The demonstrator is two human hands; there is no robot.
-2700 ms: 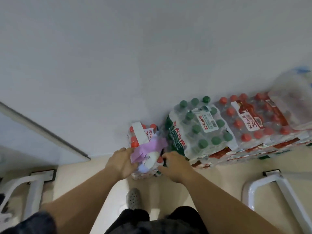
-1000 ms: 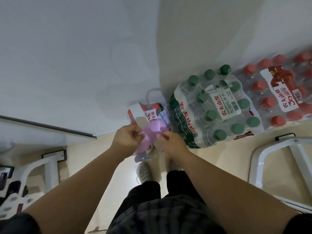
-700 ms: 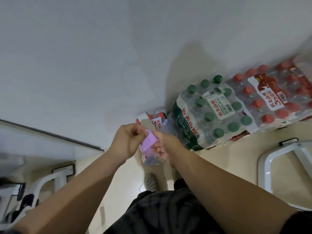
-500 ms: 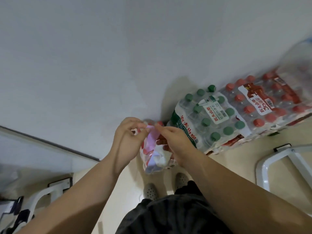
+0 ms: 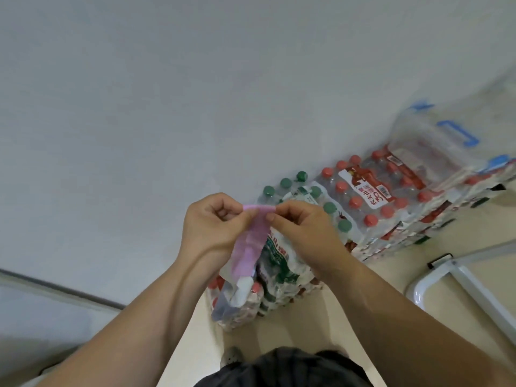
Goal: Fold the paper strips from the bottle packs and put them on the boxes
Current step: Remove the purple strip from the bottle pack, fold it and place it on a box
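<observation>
A purple paper strip (image 5: 250, 244) hangs in front of me, pinched at its top edge by both hands. My left hand (image 5: 215, 227) grips the strip's left top corner, and my right hand (image 5: 301, 227) grips the right one. The strip dangles down over a small pack of red-capped bottles (image 5: 237, 300) on the floor. Beside it stands a shrink-wrapped pack of green-capped bottles (image 5: 282, 258), partly hidden by my right hand. Further right is a pack of red-capped bottles (image 5: 371, 196). No boxes show in this view.
A clear plastic-wrapped pack with blue marks (image 5: 435, 146) lies at the far right against the white wall (image 5: 195, 93). A white metal frame (image 5: 458, 283) stands on the beige floor at the right. My shoe (image 5: 231, 356) is below the small pack.
Both hands have lifted the purple strip off the small pack and raised it. It now hangs stretched from its top edge. The camera has tilted up and right.
</observation>
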